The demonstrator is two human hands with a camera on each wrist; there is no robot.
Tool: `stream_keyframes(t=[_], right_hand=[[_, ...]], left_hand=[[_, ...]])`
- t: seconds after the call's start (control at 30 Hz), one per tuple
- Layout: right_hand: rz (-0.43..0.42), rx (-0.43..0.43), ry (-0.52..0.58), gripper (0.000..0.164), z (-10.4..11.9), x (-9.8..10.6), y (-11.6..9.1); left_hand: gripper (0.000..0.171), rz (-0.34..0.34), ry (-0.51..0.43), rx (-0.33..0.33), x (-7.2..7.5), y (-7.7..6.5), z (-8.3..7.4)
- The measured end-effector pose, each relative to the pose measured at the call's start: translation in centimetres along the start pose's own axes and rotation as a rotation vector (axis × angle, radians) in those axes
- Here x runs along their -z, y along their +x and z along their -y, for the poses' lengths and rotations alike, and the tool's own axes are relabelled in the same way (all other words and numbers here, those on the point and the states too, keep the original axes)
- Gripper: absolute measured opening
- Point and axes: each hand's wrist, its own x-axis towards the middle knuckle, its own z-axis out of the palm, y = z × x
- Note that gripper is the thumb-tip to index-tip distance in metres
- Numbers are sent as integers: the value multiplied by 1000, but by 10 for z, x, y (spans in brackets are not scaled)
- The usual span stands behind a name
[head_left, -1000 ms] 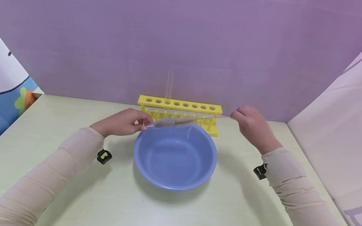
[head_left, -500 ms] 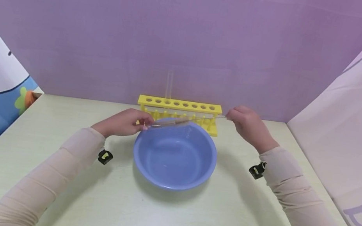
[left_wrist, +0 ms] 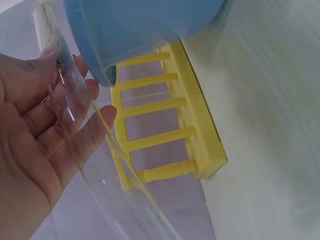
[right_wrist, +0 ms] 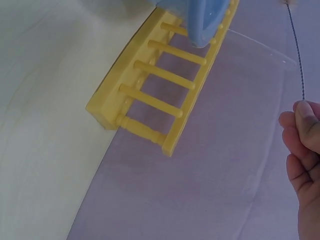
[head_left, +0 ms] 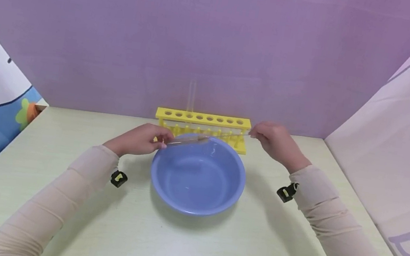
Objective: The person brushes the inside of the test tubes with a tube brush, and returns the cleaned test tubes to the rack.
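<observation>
My left hand [head_left: 143, 138] grips a clear glass test tube [head_left: 184, 142] with thumb and fingers, over the far left rim of the blue basin [head_left: 196, 180]. The tube is tilted, its right end slightly higher. A test tube brush shows its pale bristles [left_wrist: 47, 30] within the glass, beyond the thumb in the left wrist view. To the right, my right hand [head_left: 276, 144] pinches the brush's thin twisted wire handle [right_wrist: 296, 47] between thumb and fingers. The wire slants from that hand down toward the tube.
Behind the basin stands a yellow test tube rack [head_left: 206, 118] with a row of holes and pegs. Another clear test tube [head_left: 191, 97] stands upright in it. A purple backdrop [head_left: 211, 35] rises behind the table [head_left: 185, 254], with printed cloths at both sides.
My right hand has moved left and slightly down, closer to the tube, and the wire showing between the hands is shorter. My left hand and the basin stay nearly where they were.
</observation>
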Motion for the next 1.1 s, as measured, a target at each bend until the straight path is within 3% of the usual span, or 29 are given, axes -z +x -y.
stream_keyframes(t=[0.57,1.1], right_hand=[[95,-274,73,10,15,0,11],[120,-355,162,10,23,-2,16]], left_hand=[[20,-41,4,31,0,2,-5],[23,-65,56,58,-2,2,-6]])
